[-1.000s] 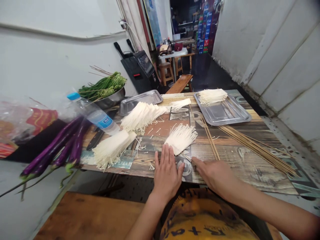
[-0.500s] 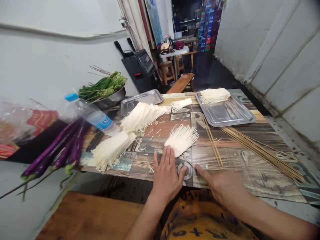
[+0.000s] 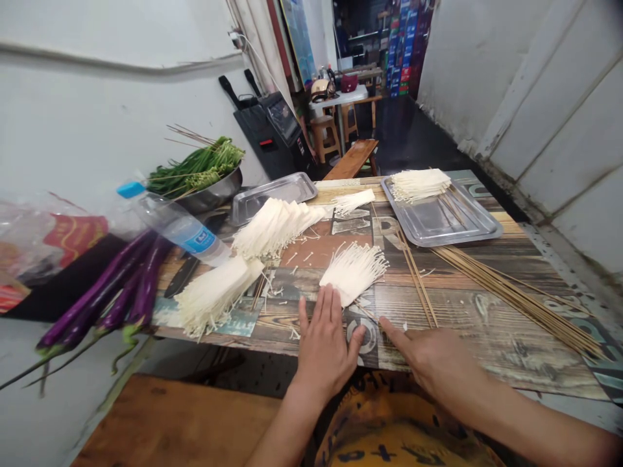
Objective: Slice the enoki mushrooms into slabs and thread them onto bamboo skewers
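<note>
My left hand [image 3: 324,340] lies flat, fingers stretched out, its fingertips pressing the cut base of a fanned bunch of enoki mushrooms [image 3: 354,272]. My right hand [image 3: 423,350] is closed round the end of a bamboo skewer [image 3: 366,312], with the index finger pointing along it. The skewer's far end meets the lower edge of the bunch; its tip is hidden there. Left of my hands lie a thick pile of enoki [image 3: 219,295] and, behind it, a row of overlapping enoki slices [image 3: 275,227]. One small piece of enoki [image 3: 354,202] sits farther back.
Loose skewers [image 3: 520,298] lie on the right of the table. A metal tray [image 3: 467,227] behind them bears skewered enoki [image 3: 421,184]. Another tray [image 3: 243,206], a metal bowl [image 3: 214,194] of greens, a water bottle [image 3: 180,227], a knife [image 3: 181,279] and eggplants [image 3: 102,285] stand left.
Both hands stay almost in place at the enoki bunch and skewer. The view has shifted very slightly; nothing has been picked up or let go.
</note>
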`<control>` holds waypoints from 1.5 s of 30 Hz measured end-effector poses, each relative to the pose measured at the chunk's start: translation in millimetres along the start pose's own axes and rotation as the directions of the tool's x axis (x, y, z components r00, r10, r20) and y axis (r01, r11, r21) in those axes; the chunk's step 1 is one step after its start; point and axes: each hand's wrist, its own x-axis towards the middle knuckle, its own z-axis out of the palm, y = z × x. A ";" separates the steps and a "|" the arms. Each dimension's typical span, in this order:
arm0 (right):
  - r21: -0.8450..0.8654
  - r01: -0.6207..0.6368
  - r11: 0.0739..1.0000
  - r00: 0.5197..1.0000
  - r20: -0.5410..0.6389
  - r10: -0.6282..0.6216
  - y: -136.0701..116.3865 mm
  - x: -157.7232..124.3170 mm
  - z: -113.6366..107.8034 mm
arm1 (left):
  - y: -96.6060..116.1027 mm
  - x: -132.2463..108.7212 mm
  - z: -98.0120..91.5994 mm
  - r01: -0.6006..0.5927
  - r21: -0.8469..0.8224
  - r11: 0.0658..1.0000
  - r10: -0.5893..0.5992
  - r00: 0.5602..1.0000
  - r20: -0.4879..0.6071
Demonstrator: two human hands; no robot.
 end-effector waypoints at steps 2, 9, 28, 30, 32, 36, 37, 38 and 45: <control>-0.001 0.005 1.000 1.000 -0.008 -0.005 0.5 -0.6 3.9 | 0.5 0.2 -0.5 0.010 -0.007 1.000 -0.010 1.000 -0.001; 0.002 0.002 1.000 1.000 0.014 -0.002 0.6 2.2 -0.3 | 0.4 0.3 0.2 0.013 -0.006 1.000 -0.013 1.000 0.022; 0.016 -0.049 0.999 0.982 0.181 0.046 -1.2 15.1 -6.2 | -2.1 0.3 2.1 -0.018 0.025 1.000 0.017 1.000 0.021; 0.032 -0.046 0.998 0.982 0.184 0.039 -1.5 16.3 -6.4 | -2.4 0.5 2.0 -0.015 0.024 1.000 0.015 1.000 0.024; 0.045 -0.046 0.998 0.983 0.180 0.037 -1.3 17.3 -6.0 | -2.7 0.7 1.8 -0.016 0.022 1.000 0.016 1.000 0.022; 0.049 -0.036 0.998 0.983 0.180 0.027 -0.3 19.4 -4.6 | -2.7 1.0 1.8 -0.018 0.016 1.000 0.018 0.999 0.027; 0.051 -0.037 0.998 0.983 0.182 0.027 -0.2 20.0 -4.5 | -2.7 1.0 1.8 -0.017 0.015 1.000 0.016 0.999 0.030; 0.053 -0.039 0.998 0.982 0.189 0.028 -0.2 20.8 -4.5 | -2.6 1.1 1.8 -0.015 0.013 1.000 0.014 0.999 0.033; 0.016 -0.058 0.998 0.972 0.231 0.052 -2.7 25.1 -5.2 | -2.2 0.9 1.5 -0.008 0.005 1.000 0.008 0.999 0.032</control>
